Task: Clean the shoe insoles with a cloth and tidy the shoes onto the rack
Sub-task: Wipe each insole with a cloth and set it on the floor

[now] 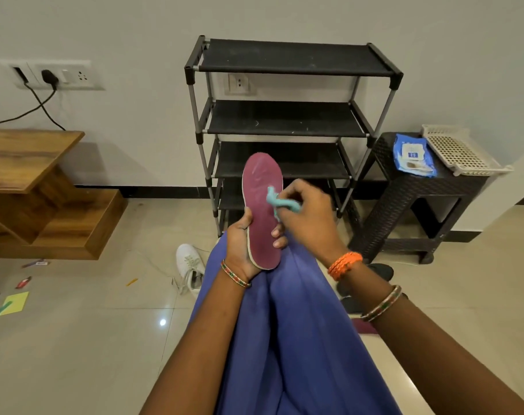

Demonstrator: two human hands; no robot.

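Your left hand (242, 244) grips the heel end of the pink insole (262, 209), thumb over its left edge and fingers curled behind, holding it upright above your lap with the toe pointing toward the rack (287, 115). Your right hand (307, 217) pinches a small teal cloth (280, 202) and presses it against the middle of the insole's right side. The main risk I see is leverage: you hold only the heel, so a firm wipe near the toe may bend the insole away from the cloth or twist it out of your grip and drop it on the floor. The cloth is bunched small, so it could slip from your fingertips, or leave streaks and miss the toe area, where faint marks seem to remain. A white shoe (192, 268) lies on the floor just beside your left knee and dark shoes (371, 274) sit by your right leg near the stool (416, 199); I count at least 2 places where a shift of your legs could kick or step on them. All 4 visible rack shelves hold no shoes, so tidying is not yet begun, and matching each insole to its own shoe could go wrong if they get mixed.
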